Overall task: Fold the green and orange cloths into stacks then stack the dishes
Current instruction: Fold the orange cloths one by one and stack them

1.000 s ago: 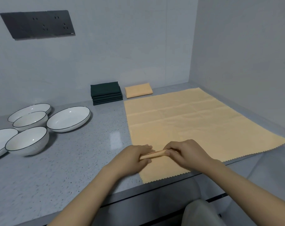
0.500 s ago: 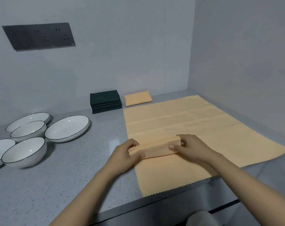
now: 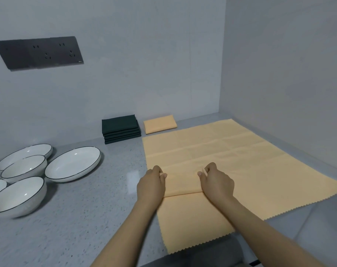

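Observation:
A large orange cloth (image 3: 250, 170) lies spread over the right of the grey counter (image 3: 77, 218). My left hand (image 3: 151, 186) and my right hand (image 3: 215, 182) each pinch a raised fold of this cloth near its left edge, a hand's width apart. A crease runs between my wrists. At the back wall stand a stack of folded dark green cloths (image 3: 121, 129) and, right of it, one folded orange cloth (image 3: 160, 124). Several white bowls and plates with dark rims (image 3: 73, 163) sit unstacked at the left.
The counter's front edge runs just below the cloth's zigzag hem. Walls close off the back and the right side. A dark socket panel (image 3: 38, 53) hangs on the back wall.
Both hands have carried the pinched fold of orange cloth away from me, further up the cloth, and have moved apart. The camera has tilted downward.

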The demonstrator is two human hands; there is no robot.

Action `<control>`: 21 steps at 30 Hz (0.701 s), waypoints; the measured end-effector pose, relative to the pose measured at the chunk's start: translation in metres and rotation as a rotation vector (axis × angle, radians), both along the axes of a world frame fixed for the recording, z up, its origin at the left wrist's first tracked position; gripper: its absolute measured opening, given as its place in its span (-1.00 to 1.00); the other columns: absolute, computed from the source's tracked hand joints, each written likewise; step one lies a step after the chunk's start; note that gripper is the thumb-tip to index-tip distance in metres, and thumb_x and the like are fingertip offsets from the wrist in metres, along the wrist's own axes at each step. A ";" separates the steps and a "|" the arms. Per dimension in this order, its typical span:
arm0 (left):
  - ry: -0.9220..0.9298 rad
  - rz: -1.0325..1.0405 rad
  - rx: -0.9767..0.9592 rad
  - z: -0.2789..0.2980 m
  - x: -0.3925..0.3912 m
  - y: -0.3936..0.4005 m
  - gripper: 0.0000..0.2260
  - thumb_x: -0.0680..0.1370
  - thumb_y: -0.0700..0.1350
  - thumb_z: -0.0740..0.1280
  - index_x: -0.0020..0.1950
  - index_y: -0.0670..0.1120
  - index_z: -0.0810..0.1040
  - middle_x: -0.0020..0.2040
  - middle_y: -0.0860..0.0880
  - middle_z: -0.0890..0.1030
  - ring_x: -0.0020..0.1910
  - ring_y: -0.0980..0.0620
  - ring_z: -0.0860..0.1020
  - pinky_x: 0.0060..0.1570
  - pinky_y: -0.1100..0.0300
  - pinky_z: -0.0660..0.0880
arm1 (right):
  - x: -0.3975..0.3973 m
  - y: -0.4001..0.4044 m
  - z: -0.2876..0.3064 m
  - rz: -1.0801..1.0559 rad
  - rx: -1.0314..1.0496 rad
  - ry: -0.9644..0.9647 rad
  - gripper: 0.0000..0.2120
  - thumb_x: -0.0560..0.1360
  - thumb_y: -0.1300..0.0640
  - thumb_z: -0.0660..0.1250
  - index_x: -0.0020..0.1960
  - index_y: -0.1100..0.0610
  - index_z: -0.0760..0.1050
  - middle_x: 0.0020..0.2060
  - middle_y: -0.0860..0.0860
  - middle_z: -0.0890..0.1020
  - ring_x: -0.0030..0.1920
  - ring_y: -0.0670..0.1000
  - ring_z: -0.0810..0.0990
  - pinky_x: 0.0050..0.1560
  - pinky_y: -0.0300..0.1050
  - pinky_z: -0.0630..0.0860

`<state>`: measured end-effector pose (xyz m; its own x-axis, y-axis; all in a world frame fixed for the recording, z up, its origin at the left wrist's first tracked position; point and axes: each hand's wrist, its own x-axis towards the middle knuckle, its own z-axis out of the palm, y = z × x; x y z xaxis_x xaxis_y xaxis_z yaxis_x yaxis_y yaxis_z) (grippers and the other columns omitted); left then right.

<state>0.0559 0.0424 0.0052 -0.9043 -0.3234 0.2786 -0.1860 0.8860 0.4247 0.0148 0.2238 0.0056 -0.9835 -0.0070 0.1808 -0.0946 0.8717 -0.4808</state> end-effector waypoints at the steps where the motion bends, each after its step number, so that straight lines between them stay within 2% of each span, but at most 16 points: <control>1: 0.001 0.022 0.002 -0.002 0.000 0.000 -0.79 0.64 0.00 0.12 0.05 -0.09 0.47 -0.05 -0.02 0.55 -0.19 0.01 0.50 -0.30 0.18 0.36 | 0.000 -0.001 -0.001 -0.001 0.025 0.002 -0.74 0.60 -0.05 0.09 0.13 0.12 0.33 -0.11 0.04 0.64 -0.03 0.14 0.59 -0.16 -0.10 0.35; 5: 0.015 0.096 -0.046 -0.006 -0.001 0.003 -0.79 0.64 0.02 0.12 0.05 -0.02 0.51 -0.06 0.03 0.53 -0.23 0.05 0.46 -0.37 0.22 0.28 | -0.003 -0.006 -0.002 0.001 0.106 0.028 -0.78 0.61 -0.02 0.06 0.12 0.12 0.30 -0.08 0.04 0.64 -0.02 0.14 0.60 -0.20 -0.10 0.28; 7: 0.019 0.113 -0.046 -0.008 0.000 0.004 -0.79 0.63 0.04 0.13 0.05 0.03 0.52 -0.05 0.04 0.51 -0.16 0.08 0.42 -0.37 0.22 0.25 | -0.003 -0.007 -0.004 0.009 0.124 0.042 -0.78 0.62 0.00 0.05 0.16 0.11 0.28 -0.06 0.03 0.64 -0.02 0.14 0.60 -0.22 -0.11 0.26; 9: 0.019 0.116 -0.037 -0.009 0.000 0.004 -0.79 0.62 0.05 0.14 0.06 0.04 0.53 -0.03 0.04 0.49 -0.07 0.08 0.39 -0.29 0.21 0.29 | -0.002 -0.006 -0.006 0.031 0.108 0.066 -0.72 0.62 0.01 0.05 0.30 0.05 0.24 0.04 0.02 0.59 0.02 0.12 0.59 -0.21 -0.12 0.28; 11: 0.009 0.124 -0.051 -0.012 -0.002 0.001 -0.78 0.62 0.07 0.14 0.09 0.04 0.53 0.03 0.02 0.48 0.05 0.04 0.39 -0.11 0.18 0.32 | -0.003 -0.006 -0.008 0.053 0.114 0.085 -0.62 0.62 0.02 0.05 0.43 -0.06 0.19 0.15 0.01 0.47 0.07 0.08 0.55 -0.17 -0.12 0.32; 13: -0.010 0.139 -0.050 -0.014 -0.005 -0.001 -0.76 0.62 0.10 0.15 0.14 0.05 0.51 0.11 0.02 0.46 0.16 0.01 0.34 0.05 0.16 0.22 | -0.006 -0.005 -0.013 0.064 0.139 0.123 -0.63 0.61 0.02 0.08 0.41 -0.09 0.29 0.16 0.00 0.42 0.11 0.05 0.48 -0.10 -0.12 0.35; 15: -0.042 0.151 -0.006 -0.015 -0.007 -0.002 -0.73 0.61 0.13 0.14 0.18 0.03 0.48 0.16 0.01 0.43 0.20 0.00 0.30 0.08 0.15 0.15 | -0.010 -0.004 -0.017 0.058 0.158 0.144 -0.66 0.60 0.02 0.10 0.35 -0.04 0.41 0.18 -0.02 0.42 0.15 0.05 0.41 0.03 -0.09 0.32; 17: -0.067 0.150 0.020 -0.015 -0.008 -0.002 -0.70 0.61 0.14 0.14 0.21 0.00 0.45 0.19 0.00 0.41 0.22 0.00 0.29 0.09 0.15 0.14 | -0.011 -0.005 -0.018 0.053 0.167 0.116 -0.68 0.61 0.01 0.09 0.32 -0.02 0.42 0.22 -0.04 0.42 0.21 0.05 0.36 0.12 -0.08 0.26; 21: -0.062 0.130 0.080 -0.012 -0.009 -0.004 -0.74 0.61 0.11 0.17 0.18 -0.01 0.45 0.14 0.01 0.40 0.21 -0.01 0.30 0.02 0.18 0.10 | -0.021 -0.006 -0.005 0.091 0.099 -0.092 -0.71 0.60 0.04 0.11 0.29 0.03 0.36 0.26 0.01 0.37 0.30 0.07 0.27 0.21 -0.07 0.21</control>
